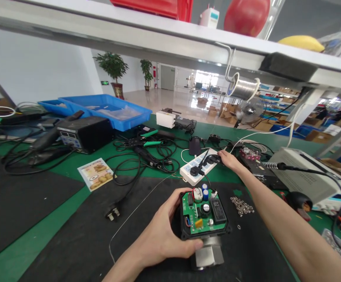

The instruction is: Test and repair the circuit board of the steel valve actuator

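Observation:
My left hand is wrapped round the side of a black housing that holds a green circuit board. A metal fitting shows below the housing. Farther forward, my right hand is closed at the far right end of a white power strip, by a black plug. What its fingertips grip is too small to make out. Another black plug sits in the strip. Small metal nuts lie in a pile on the black mat, right of the board.
Tangled cables and green-handled pliers lie beyond the mat. Left stand a black power unit and blue trays. A large instrument stands right. Solder wire hangs below the overhead shelf.

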`<action>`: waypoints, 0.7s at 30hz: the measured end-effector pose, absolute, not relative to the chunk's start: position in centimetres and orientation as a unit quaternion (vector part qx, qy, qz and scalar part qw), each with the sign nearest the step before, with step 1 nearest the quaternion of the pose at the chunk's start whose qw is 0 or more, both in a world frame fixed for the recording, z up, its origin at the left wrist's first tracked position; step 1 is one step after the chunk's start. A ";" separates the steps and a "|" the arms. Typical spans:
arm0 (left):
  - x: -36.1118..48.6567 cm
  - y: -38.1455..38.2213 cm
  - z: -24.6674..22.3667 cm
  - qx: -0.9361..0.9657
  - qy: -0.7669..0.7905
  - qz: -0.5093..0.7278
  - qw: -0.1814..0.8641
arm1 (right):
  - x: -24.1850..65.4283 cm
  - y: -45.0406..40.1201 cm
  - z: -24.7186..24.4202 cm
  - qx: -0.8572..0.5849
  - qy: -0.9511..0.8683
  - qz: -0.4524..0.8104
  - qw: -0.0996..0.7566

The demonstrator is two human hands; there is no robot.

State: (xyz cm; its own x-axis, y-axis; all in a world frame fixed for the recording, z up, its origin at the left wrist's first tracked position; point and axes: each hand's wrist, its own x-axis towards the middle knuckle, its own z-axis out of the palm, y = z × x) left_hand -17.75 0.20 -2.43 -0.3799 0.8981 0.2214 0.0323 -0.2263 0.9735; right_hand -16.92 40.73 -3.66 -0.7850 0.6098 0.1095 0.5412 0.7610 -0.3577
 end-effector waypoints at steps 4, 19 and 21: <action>-17.7 0.2 -2.2 0.446 0.530 0.637 0.338 | -17.2 40.4 -4.4 -0.327 -0.927 0.130 0.133; -17.8 0.2 -2.8 0.428 0.555 0.623 0.348 | -18.9 41.9 -1.9 -0.279 -0.957 0.071 0.025; -17.8 0.2 -3.1 0.425 0.558 0.622 0.348 | -19.3 41.6 -1.6 -0.271 -0.959 0.074 0.027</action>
State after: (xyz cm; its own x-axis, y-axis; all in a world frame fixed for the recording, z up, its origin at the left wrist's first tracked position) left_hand -17.83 0.23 -3.07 -0.3971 0.9069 0.1410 0.0420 -0.1356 0.9899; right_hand -19.29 41.61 -1.58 -0.8513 0.5245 0.0109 0.5166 0.8418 -0.1567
